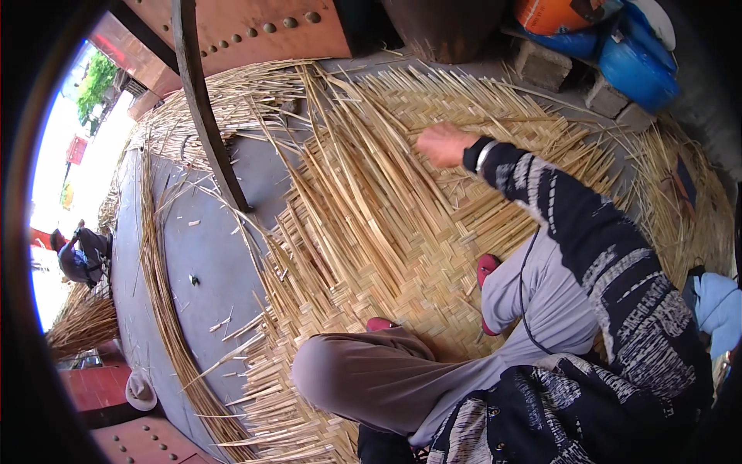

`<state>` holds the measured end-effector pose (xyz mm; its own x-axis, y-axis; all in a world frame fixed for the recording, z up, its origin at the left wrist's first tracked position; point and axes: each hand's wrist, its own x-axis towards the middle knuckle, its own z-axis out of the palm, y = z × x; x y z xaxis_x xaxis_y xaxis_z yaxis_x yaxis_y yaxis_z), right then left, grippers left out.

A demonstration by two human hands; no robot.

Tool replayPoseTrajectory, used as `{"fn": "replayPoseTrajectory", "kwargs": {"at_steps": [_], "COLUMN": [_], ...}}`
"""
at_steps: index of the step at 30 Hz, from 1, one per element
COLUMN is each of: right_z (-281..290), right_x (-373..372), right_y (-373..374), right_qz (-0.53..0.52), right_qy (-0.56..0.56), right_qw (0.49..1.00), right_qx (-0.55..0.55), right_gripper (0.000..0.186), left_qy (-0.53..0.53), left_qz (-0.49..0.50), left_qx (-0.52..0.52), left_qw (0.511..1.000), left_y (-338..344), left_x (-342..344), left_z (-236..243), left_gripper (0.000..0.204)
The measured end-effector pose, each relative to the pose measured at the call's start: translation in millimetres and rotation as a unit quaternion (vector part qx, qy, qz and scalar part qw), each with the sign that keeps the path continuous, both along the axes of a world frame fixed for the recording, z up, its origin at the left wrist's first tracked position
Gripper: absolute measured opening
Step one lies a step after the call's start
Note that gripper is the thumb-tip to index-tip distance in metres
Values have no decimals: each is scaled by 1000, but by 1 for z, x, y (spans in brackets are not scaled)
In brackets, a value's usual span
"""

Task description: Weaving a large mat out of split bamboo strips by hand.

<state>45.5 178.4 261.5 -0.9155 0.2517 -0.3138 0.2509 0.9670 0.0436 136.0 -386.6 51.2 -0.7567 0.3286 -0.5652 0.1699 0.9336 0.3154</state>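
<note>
A large woven mat of flat split-reed strips (410,282) spreads under my shoes and legs. Long loose strips (352,201) stand up from its left and middle part, running away from me. My right hand (444,145) is closed above the far part of the mat, beside the ends of these strips. Whether it grips a strip is hidden by the fingers. My left hand is out of view. Strip ends jut unevenly past the mat's edges.
A long bundle of thin reeds (160,301) lies on the grey floor (205,286) to the left. A dark wooden post (202,116) rises at the far left. Blue containers (638,69) and concrete blocks (543,66) stand far right. Another person (81,255) sits outside at left.
</note>
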Motion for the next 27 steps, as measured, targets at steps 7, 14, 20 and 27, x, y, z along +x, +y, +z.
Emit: {"fn": "replayPoseTrajectory", "kwargs": {"at_steps": [7, 14, 20, 27], "right_z": [67, 183, 257, 356], "right_x": [70, 109, 101, 101], "right_y": [147, 138, 69, -64], "right_qz": [-84, -92, -58, 57], "right_qy": [146, 302, 269, 271], "right_qw": [984, 947, 949, 954], "right_qx": [53, -68, -157, 115], "right_gripper": [19, 26, 30, 23], "left_qy": [-6, -13, -8, 60], "left_qz": [22, 26, 30, -21], "left_qx": [-4, -3, -5, 153], "left_qw": [1000, 1000, 1000, 986], "left_y": [-7, -13, -26, -31], "left_x": [-7, -7, -12, -82], "left_z": [-10, -12, -13, 7], "left_gripper": [26, 27, 28, 30]}}
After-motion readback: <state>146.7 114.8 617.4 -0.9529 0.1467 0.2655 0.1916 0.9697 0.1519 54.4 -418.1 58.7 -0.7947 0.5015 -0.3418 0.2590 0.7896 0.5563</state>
